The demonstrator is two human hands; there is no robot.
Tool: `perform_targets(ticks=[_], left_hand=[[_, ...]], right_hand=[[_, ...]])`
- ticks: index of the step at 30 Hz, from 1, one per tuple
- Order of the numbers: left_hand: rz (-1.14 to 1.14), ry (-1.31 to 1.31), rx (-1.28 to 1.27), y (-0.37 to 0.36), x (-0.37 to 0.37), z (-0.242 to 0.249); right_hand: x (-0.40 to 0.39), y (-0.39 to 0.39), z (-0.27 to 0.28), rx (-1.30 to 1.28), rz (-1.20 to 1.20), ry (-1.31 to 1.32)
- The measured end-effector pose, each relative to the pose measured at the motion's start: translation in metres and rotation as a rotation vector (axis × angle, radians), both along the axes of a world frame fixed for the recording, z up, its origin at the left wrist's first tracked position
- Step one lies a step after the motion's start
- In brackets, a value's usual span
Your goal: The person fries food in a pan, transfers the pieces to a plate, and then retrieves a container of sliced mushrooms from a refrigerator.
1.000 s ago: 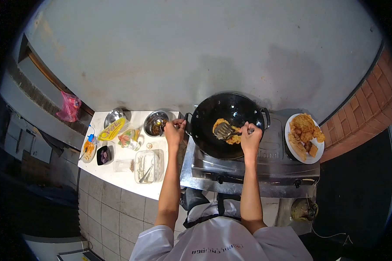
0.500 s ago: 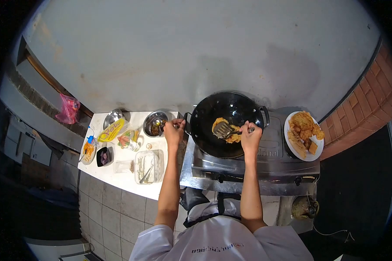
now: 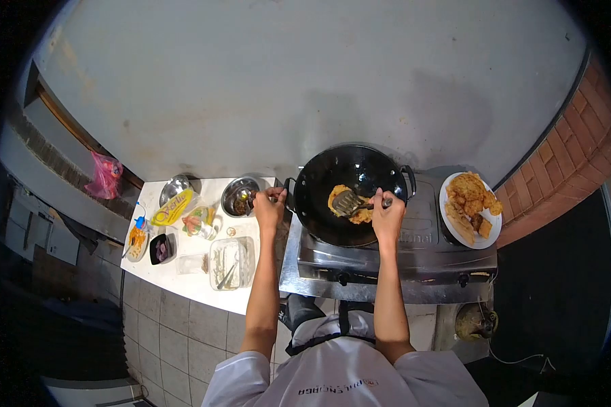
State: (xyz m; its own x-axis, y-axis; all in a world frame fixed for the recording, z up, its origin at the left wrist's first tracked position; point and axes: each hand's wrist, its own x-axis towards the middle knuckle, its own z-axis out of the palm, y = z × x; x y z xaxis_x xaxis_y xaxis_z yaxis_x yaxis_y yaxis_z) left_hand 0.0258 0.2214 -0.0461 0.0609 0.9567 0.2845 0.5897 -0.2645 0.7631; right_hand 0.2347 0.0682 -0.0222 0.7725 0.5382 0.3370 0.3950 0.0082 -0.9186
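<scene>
A slotted spatula (image 3: 347, 202) is held in my right hand (image 3: 387, 211), its blade resting on a golden fried piece (image 3: 337, 195) inside the black wok (image 3: 319, 227). My left hand (image 3: 269, 209) is between the wok's left handle (image 3: 290, 195) and a metal bowl (image 3: 232, 202) with dark contents. Its fingers are bent together; a small dark thing shows at their left side, too small to make out. Whether these fingers also touch the wok handle is unclear.
The wok sits on the left of a steel stove (image 3: 414, 271). Right of it is a white plate (image 3: 483, 242) of fried food. The white table (image 3: 204, 281) holds a glass container (image 3: 232, 261), yellow packet (image 3: 172, 209), black bowl (image 3: 161, 249) and second metal bowl (image 3: 176, 190).
The view has shifted slightly. The spatula blade and the fried piece show almost the same placement in the wok, and both hands have barely moved.
</scene>
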Motion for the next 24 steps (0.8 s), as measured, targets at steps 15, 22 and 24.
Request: perform_targets(ticks=[15, 22, 24], left_hand=[[-0.001, -0.049, 0.014, 0.002, 0.000, -0.005], [0.022, -0.005, 0.025, -0.011, 0.002, 0.006], [0.046, -0.053, 0.048, -0.010, -0.001, 0.004]], right_hand=[[0.001, 0.000, 0.004, -0.003, 0.017, -0.020], [0.002, 0.007, -0.003, -0.038, -0.017, 0.017], [0.002, 0.012, -0.003, -0.037, -0.028, -0.004]])
